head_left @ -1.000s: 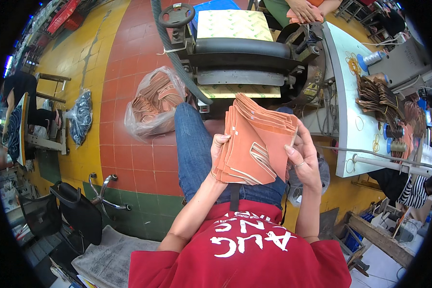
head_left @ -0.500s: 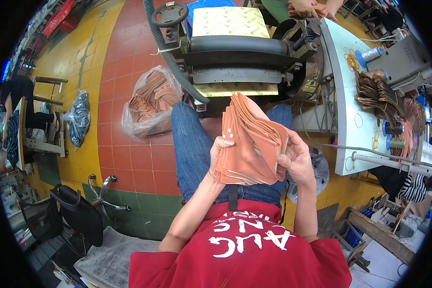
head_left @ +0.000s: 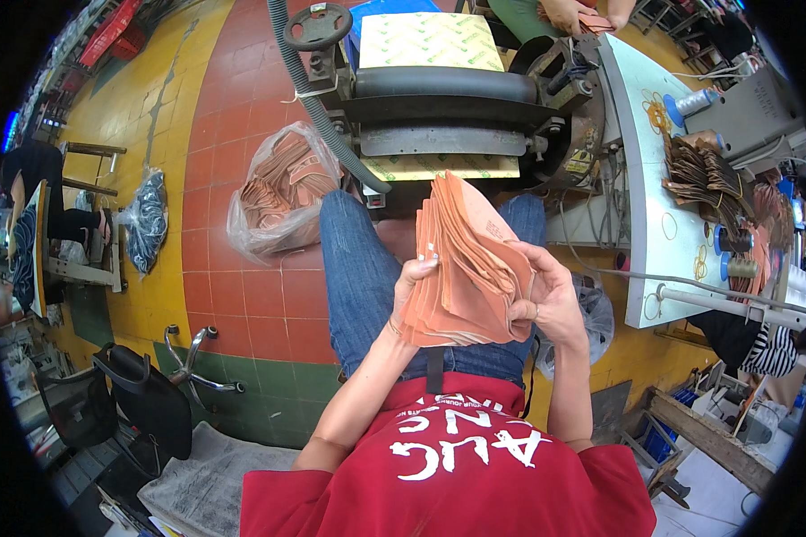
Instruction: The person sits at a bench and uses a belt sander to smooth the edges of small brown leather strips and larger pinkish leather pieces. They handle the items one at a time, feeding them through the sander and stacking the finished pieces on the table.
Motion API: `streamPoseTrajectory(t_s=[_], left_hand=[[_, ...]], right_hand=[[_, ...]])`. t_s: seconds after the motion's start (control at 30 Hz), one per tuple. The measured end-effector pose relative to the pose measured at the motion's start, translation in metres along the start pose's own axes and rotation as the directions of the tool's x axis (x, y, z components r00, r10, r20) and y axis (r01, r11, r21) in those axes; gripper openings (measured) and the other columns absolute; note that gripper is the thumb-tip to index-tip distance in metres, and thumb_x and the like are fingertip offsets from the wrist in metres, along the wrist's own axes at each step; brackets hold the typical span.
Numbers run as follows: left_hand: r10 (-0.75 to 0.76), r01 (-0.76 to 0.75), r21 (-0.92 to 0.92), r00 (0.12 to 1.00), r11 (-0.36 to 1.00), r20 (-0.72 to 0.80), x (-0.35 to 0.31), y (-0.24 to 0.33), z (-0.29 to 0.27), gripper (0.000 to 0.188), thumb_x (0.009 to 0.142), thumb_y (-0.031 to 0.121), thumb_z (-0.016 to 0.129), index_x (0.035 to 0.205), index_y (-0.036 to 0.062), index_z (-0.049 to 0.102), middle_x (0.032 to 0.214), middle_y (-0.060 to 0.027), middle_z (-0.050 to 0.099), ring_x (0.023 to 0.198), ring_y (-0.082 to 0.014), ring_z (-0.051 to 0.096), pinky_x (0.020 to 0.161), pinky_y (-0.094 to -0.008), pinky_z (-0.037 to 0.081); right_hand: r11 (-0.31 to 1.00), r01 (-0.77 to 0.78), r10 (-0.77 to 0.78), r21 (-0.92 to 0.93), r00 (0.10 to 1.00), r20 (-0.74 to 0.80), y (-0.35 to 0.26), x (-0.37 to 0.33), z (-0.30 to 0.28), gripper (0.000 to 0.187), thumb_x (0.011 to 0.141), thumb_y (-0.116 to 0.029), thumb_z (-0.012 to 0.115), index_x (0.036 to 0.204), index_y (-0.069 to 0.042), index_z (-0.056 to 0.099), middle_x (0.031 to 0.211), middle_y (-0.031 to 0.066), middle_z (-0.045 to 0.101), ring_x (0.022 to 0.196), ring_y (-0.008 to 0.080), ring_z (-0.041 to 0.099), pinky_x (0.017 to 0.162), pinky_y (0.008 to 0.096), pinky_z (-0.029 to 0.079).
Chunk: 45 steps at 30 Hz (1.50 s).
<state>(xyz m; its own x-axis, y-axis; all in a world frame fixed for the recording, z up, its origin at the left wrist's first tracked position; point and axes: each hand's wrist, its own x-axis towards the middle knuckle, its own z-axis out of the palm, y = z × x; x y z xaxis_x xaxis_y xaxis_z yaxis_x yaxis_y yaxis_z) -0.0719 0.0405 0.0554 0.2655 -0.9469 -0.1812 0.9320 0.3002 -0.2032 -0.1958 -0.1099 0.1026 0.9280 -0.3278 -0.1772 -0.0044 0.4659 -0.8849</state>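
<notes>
Over my lap I hold a thick stack of salmon-coloured leather pieces (head_left: 461, 268), their layered edges fanned out. My left hand (head_left: 412, 285) grips the stack's left side, thumb on top and the other fingers mostly hidden beneath. At the right side my right hand (head_left: 551, 295) pinches the pieces between thumb and fingers, bending the top ones upward. Just beyond the stack stands a roller machine (head_left: 443, 112), with a yellowish printed sheet (head_left: 439, 167) at its near side. Another such sheet (head_left: 430, 40) lies at its far side.
A clear plastic bag (head_left: 282, 192) of similar pieces sits on the floor at left. To the right, a pale table (head_left: 649, 188) carries thread spools (head_left: 692, 101) and dark bundled pieces (head_left: 712, 179). A co-worker's hands (head_left: 566, 13) hold pieces beyond the machine. An office chair (head_left: 143, 403) stands behind left.
My right hand has shifted its thumb and curled the right side of the stack upward, so the top pieces bend more. The left hand stays almost where it was.
</notes>
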Motion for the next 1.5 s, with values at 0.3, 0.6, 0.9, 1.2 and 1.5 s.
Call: streamPoseTrajectory(t_s=[0.3,0.6,0.9,1.2,1.5], left_hand=[[0.009,-0.009,0.054,1.0,0.998,0.009,0.001,0.0,0.002,0.062,0.074,0.01,0.053,0.133,0.0001,0.036,0.124,-0.0207,0.052,0.109,-0.0306,0.057,0.096,-0.0437,0.047],[0.032,-0.03,-0.054,0.999,0.998,0.025,0.001,0.0,-0.006,0.061,0.075,0.009,0.053,0.133,0.002,0.037,0.124,-0.0177,0.052,0.109,-0.0294,0.057,0.097,-0.0425,0.047],[0.109,-0.108,0.031,0.994,0.994,-0.005,0.007,-0.005,-0.007,0.054,0.083,0.017,0.05,0.133,0.0043,0.037,0.123,-0.0168,0.053,0.109,-0.0295,0.056,0.099,-0.0434,0.044],[0.071,-0.072,0.011,0.995,0.997,0.069,0.005,0.003,-0.001,0.055,0.082,0.017,0.051,0.134,0.0038,0.036,0.122,-0.0186,0.053,0.108,-0.0296,0.057,0.097,-0.043,0.046],[0.099,-0.099,-0.01,0.994,0.995,0.048,0.007,0.001,-0.012,0.057,0.082,0.017,0.051,0.135,0.0045,0.035,0.124,-0.0173,0.052,0.112,-0.029,0.055,0.098,-0.0413,0.045]], right_hand=[[0.999,-0.017,0.018,0.032,0.999,-0.037,0.003,-0.002,-0.001,0.064,0.066,-0.015,0.082,0.12,0.003,0.052,0.119,0.0106,0.056,0.108,0.0163,0.055,0.094,0.0312,0.044],[0.997,0.002,-0.013,-0.077,0.99,-0.143,0.0,0.003,0.0,0.035,0.092,-0.017,0.058,0.121,0.002,0.051,0.113,0.0071,0.059,0.098,0.0116,0.057,0.089,0.0276,0.044],[0.325,0.267,-0.337,-0.907,0.929,0.153,0.007,0.0,0.042,0.071,0.077,-0.03,0.074,0.13,0.004,0.041,0.12,0.0238,0.054,0.112,0.0362,0.054,0.093,0.0383,0.043],[0.397,0.272,-0.349,-0.877,0.928,0.13,0.004,0.005,0.04,0.069,0.067,-0.03,0.081,0.12,0.003,0.052,0.116,0.0199,0.058,0.106,0.0319,0.06,0.089,0.0339,0.047],[0.201,0.314,-0.367,-0.928,0.902,0.226,0.007,0.008,0.052,0.057,0.071,-0.004,0.067,0.124,0.002,0.048,0.112,0.0228,0.058,0.103,0.0358,0.059,0.089,0.0401,0.048]])
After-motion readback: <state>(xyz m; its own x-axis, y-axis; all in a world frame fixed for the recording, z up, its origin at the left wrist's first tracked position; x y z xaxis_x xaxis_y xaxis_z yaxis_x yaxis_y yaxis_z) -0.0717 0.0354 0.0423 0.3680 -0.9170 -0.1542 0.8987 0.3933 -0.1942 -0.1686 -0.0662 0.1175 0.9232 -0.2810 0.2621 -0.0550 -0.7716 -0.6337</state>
